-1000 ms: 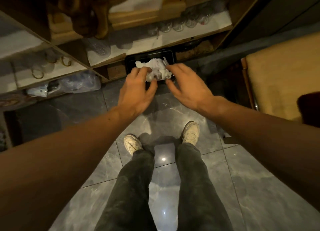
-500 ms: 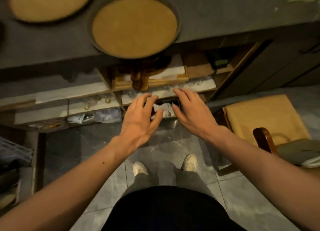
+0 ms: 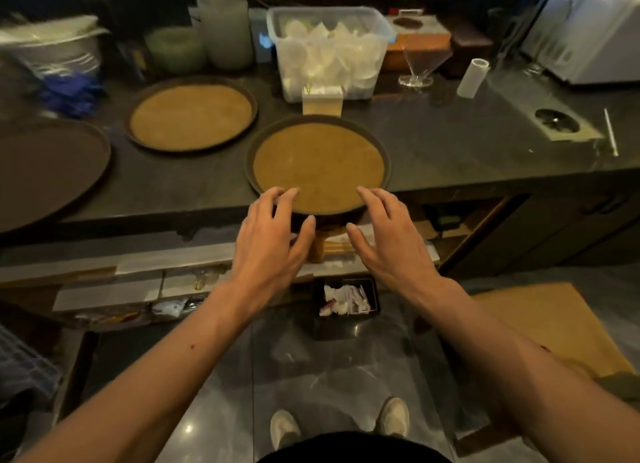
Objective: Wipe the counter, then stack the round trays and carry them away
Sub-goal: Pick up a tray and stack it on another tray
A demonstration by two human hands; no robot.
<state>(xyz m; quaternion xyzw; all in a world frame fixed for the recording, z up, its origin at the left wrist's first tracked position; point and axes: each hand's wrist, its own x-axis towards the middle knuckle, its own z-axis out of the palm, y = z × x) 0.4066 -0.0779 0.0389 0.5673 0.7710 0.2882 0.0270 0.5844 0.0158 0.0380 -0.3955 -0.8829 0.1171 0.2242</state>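
Note:
Three round trays lie on the dark counter [image 3: 450,150]. The nearest tray [image 3: 318,161], dark-rimmed with a tan cork face, overhangs the counter's front edge. A second cork tray [image 3: 190,114] sits behind it to the left. A plain dark brown tray [image 3: 45,171] lies at the far left. My left hand [image 3: 273,240] and my right hand [image 3: 388,237] hover with fingers spread on either side of the nearest tray's front rim. Both hold nothing, and their fingertips reach the rim.
A clear plastic tub of white items [image 3: 329,50], jars [image 3: 225,29], a cocktail glass [image 3: 420,64] and a white roll [image 3: 472,78] stand at the counter's back. A black bin with crumpled paper [image 3: 346,303] sits on the floor. A chair with a tan cushion [image 3: 554,331] stands at right.
My view has risen from the floor bin to the countertop. Both hands have lifted from the bin of paper up to the nearest tray's front rim, still empty.

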